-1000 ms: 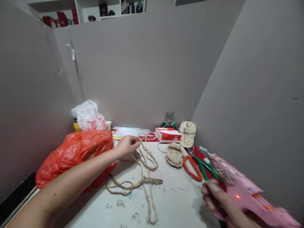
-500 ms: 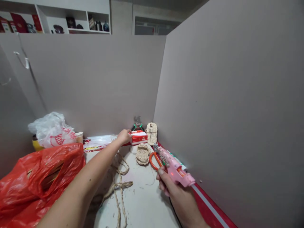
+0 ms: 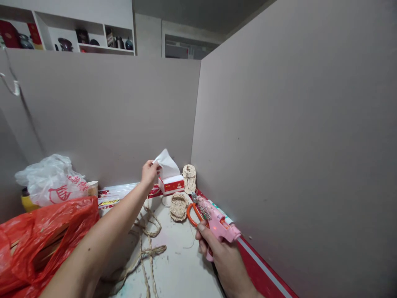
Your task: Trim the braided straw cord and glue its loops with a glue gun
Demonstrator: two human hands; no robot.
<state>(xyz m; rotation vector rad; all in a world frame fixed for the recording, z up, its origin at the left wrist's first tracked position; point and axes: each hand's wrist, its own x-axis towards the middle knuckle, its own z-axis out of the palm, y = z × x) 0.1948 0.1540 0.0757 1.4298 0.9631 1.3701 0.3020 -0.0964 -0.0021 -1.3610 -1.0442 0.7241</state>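
My left hand (image 3: 150,171) pinches a white tissue (image 3: 168,162) by its corner and pulls it up from a red tissue box (image 3: 172,186) at the back of the table. My right hand (image 3: 214,244) is wrapped round the handle of a pink glue gun (image 3: 221,223), whose nozzle points away from me. Beside the gun are orange-handled scissors (image 3: 191,213), partly hidden. Two small woven straw slippers are close by: one slipper (image 3: 178,207) lies on the table, the other slipper (image 3: 189,179) leans in the corner.
A braided straw rope (image 3: 150,250) lies loosely across the white table (image 3: 182,269). On the left are a red plastic bag (image 3: 46,244), a white plastic bag (image 3: 58,182), a paper cup (image 3: 92,188) and clear sticks (image 3: 120,191). Grey panels (image 3: 149,111) rise behind and on the right.
My left hand has lifted a tissue partly out of the box, moving up from its top. My right hand still holds the glue gun. The whole view has shifted slightly.
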